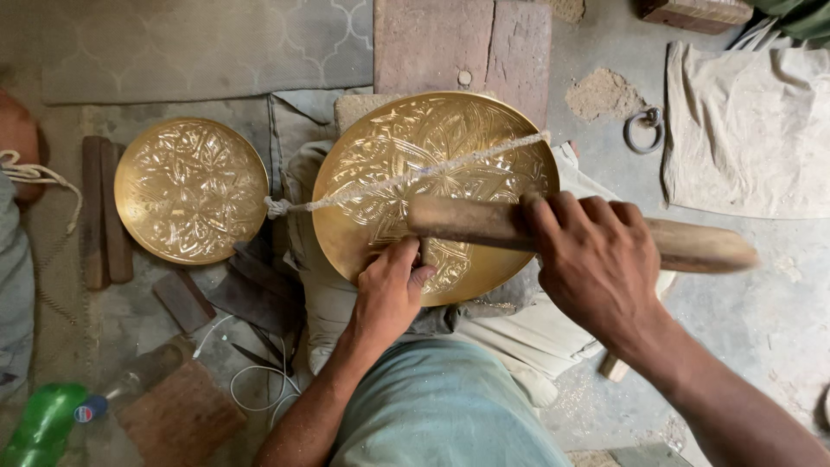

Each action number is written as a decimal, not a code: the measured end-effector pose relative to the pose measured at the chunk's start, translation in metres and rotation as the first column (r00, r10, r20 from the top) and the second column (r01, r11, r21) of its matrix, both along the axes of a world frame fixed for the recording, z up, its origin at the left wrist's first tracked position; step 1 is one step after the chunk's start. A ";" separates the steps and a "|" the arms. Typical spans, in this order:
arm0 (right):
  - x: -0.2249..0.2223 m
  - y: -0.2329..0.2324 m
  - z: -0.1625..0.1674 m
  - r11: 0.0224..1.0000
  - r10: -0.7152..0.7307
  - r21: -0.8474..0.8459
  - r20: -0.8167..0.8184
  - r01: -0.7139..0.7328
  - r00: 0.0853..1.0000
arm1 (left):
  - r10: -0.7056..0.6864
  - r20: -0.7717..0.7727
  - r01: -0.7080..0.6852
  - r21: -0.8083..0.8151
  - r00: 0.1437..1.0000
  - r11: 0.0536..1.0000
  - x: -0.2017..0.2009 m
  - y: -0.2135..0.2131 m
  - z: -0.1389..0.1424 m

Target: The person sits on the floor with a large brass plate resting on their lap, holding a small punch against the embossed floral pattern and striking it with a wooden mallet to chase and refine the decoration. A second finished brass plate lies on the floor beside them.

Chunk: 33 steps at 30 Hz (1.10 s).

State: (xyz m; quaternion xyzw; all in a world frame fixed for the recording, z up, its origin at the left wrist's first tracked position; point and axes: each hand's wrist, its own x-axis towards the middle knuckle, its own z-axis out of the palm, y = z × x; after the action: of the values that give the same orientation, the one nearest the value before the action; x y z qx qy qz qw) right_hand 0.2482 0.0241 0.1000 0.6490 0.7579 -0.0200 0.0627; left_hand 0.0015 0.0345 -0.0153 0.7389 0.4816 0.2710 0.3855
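Item: round engraved brass plate (pixel 437 195), propped on your lap over grey cloth, a twisted white cord (pixel 406 177) stretched across its face. Likely stiff, thin, slick; take it by the rim. Your left hand (pixel 389 290) pinches a small tool, mostly hidden, against the plate. Your right hand (pixel 596 259) clenches a long wooden mallet (pixel 571 232) over it. Left of the plate: a second smaller brass plate (pixel 190 190), wooden blocks (pixel 104 212), a green plastic bottle (pixel 39 424).

Soft, even daylight w/ faint shadows; glare glints off the brass plate (pixel 432 186); focus sharp at centre, slight stretch twd edges.
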 end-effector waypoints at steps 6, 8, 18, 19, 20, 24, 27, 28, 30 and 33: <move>0.001 0.004 0.005 0.998 0.038 -0.050 0.059 -0.035 0.998 | 0.011 -0.015 -0.011 -0.005 1.000 1.000 0.002 0.002 0.000; 0.001 0.005 0.008 0.997 0.026 0.071 -0.051 -0.022 0.998 | 0.017 -0.020 -0.018 -0.031 1.000 0.999 0.002 0.002 0.001; -0.006 0.006 0.009 0.997 -0.048 -0.060 -0.054 0.045 0.997 | 0.042 0.043 -0.042 0.009 0.998 0.999 0.001 -0.003 0.003; -0.005 0.007 0.009 0.999 0.017 -0.029 0.015 -0.017 1.000 | 0.041 0.031 -0.041 -0.001 0.999 0.999 0.001 -0.002 0.003; -0.004 0.008 0.011 0.997 0.080 -0.010 0.086 -0.079 0.993 | 0.039 0.019 -0.039 -0.018 0.999 0.999 0.001 -0.003 0.003; -0.004 0.008 0.016 0.995 -0.053 -0.085 -0.022 0.051 0.998 | 0.042 0.037 -0.041 -0.026 0.998 0.999 0.001 -0.002 0.006; -0.005 0.006 0.019 0.999 0.015 -0.041 -0.009 -0.015 1.000 | 0.030 0.015 -0.029 -0.037 0.999 0.999 -0.001 -0.003 0.008; -0.005 0.006 0.019 0.999 0.007 0.032 -0.156 -0.002 0.988 | 0.006 0.012 -0.006 -0.039 1.000 0.999 -0.002 -0.001 0.009; -0.005 0.004 0.019 0.995 -0.024 0.087 -0.350 0.058 0.937 | -0.029 0.011 0.029 -0.044 1.000 0.999 -0.002 0.001 0.010; -0.004 0.002 0.018 0.995 -0.091 0.012 -0.351 0.102 0.932 | -0.050 -0.006 0.050 -0.065 0.999 0.997 -0.003 0.003 0.013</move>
State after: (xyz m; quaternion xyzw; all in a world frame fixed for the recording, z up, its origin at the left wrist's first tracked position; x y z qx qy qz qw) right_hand 0.2446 0.0259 0.1183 0.6723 0.7245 -0.1266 -0.0837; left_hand -0.0019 0.0374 -0.0028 0.7388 0.4728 0.2428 0.4142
